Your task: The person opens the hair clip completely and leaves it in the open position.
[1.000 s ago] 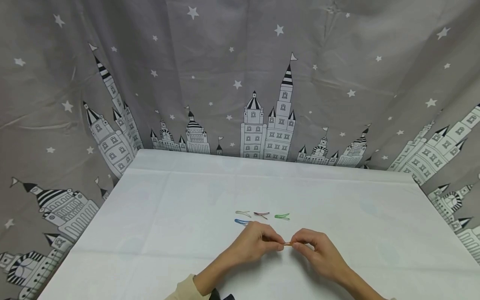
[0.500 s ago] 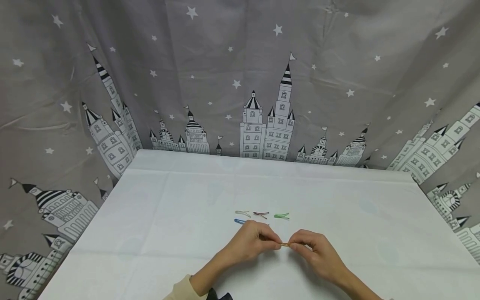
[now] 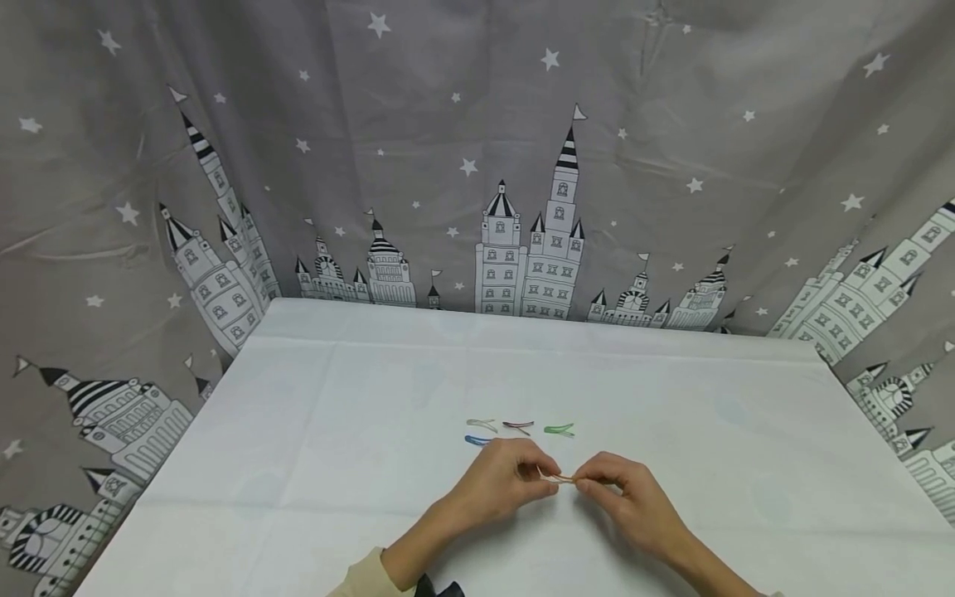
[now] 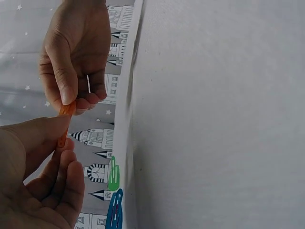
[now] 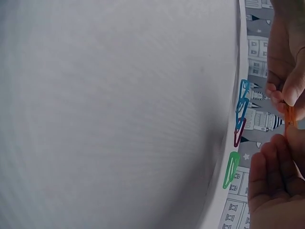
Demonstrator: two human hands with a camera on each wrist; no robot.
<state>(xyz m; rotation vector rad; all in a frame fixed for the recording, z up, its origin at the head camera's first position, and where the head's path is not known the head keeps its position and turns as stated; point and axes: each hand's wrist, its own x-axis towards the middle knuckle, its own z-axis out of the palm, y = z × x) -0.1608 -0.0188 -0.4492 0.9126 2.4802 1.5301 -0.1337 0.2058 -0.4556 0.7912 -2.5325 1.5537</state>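
Observation:
A small orange snap hair clip (image 3: 564,478) is held between my two hands above the white table. Its two legs look spread apart in the head view. My right hand (image 3: 634,506) pinches one end of the clip between thumb and index finger. At the other end is my left hand (image 3: 500,485), thumb and index finger curled around the legs with a small gap between the tips. In the left wrist view the left thumb (image 4: 45,131) lies across the orange clip (image 4: 63,136). The right wrist view shows only part of the clip (image 5: 290,117) between the hands.
Just beyond the hands lie a pale clip (image 3: 482,425), a dark red clip (image 3: 518,426), a green clip (image 3: 559,429) and a blue clip (image 3: 477,440), partly covered by the left hand. A grey castle-print curtain (image 3: 418,124) hangs behind the white table (image 3: 336,431).
The orange clip's legs have come apart, and more of it shows between the hands. The left fingertips have parted slightly. Both hands have otherwise stayed nearly in place.

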